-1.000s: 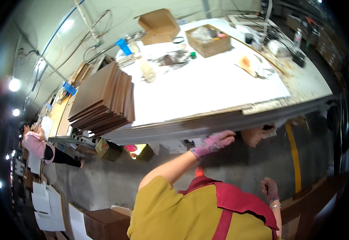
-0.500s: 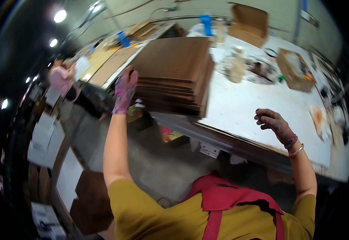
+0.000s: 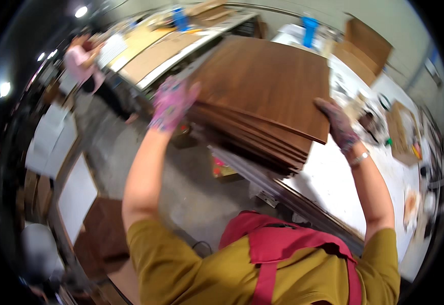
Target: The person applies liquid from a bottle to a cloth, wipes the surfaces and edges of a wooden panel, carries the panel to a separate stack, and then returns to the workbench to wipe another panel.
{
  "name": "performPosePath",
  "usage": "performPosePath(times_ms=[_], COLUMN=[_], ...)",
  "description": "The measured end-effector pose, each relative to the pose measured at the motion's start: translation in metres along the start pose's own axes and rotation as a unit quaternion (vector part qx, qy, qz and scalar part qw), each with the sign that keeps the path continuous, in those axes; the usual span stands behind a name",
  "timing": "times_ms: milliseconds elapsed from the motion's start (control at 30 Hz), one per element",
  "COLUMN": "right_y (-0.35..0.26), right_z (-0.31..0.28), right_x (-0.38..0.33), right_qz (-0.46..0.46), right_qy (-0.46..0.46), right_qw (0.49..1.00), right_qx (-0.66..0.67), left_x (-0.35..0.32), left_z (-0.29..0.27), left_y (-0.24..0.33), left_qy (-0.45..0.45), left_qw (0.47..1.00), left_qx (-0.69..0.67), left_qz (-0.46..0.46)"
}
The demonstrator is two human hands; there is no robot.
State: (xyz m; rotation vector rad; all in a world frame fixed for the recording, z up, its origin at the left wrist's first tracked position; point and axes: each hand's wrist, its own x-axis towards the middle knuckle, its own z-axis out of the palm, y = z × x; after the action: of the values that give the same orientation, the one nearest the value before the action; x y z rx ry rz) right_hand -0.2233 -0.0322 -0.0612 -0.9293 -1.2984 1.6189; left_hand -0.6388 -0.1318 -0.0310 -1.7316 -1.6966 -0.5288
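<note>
While gripping: hands point(image 3: 173, 101) on cardboard stack point(image 3: 267, 81)

One view only, a fisheye camera on the person's head, looking steeply down and forward past the red apron point(image 3: 283, 244) and both raised forearms. It sits close to the board stack point(image 3: 262, 86) on the white worktop point(image 3: 334, 178); the floor point(image 3: 181, 173) curves away at left.
</note>
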Motion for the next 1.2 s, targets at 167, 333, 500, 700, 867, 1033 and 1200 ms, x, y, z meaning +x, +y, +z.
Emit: performPosePath(times_ms=[167, 333, 500, 700, 867, 1033, 1200], right_y=[-0.024, 0.043, 0.024, -0.021, -0.048, 0.003, 0.023], right_z=[-0.007, -0.044, -0.050, -0.110, -0.241, -0.334, -0.479], right_x=[-0.010, 0.018, -0.084, -0.221, -0.338, -0.384, -0.407], right_qz=[0.007, -0.174, -0.132, -0.171, -0.194, -0.123, 0.038], right_qy=[0.016, -0.032, -0.020, -0.108, 0.149, 0.240, 0.420], right_qw=[0.999, 0.983, 0.954, 0.953, 0.960, 0.956, 0.809], right_qx=[0.049, -0.041, 0.268, 0.225, 0.140, 0.118, -0.409], left_x=[-0.008, -0.018, -0.051, -0.119, -0.095, -0.083, -0.064], left_z=[-0.047, -0.061, -0.107, -0.185, -0.164, -0.113, -0.074], left_y=[0.019, 0.040, 0.115, 0.193, 0.243, 0.423, 0.549], left_qy=[-0.229, -0.198, -0.178, -0.102, -0.185, -0.252, -0.376], left_qw=[0.868, 0.629, 0.684, 0.808, 0.965, 0.531, 0.451], left_qx=[-0.358, -0.586, -0.506, -0.437, -0.183, -0.695, -0.716], left_qz=[-0.257, -0.472, -0.495, -0.381, 0.022, -0.414, -0.378])
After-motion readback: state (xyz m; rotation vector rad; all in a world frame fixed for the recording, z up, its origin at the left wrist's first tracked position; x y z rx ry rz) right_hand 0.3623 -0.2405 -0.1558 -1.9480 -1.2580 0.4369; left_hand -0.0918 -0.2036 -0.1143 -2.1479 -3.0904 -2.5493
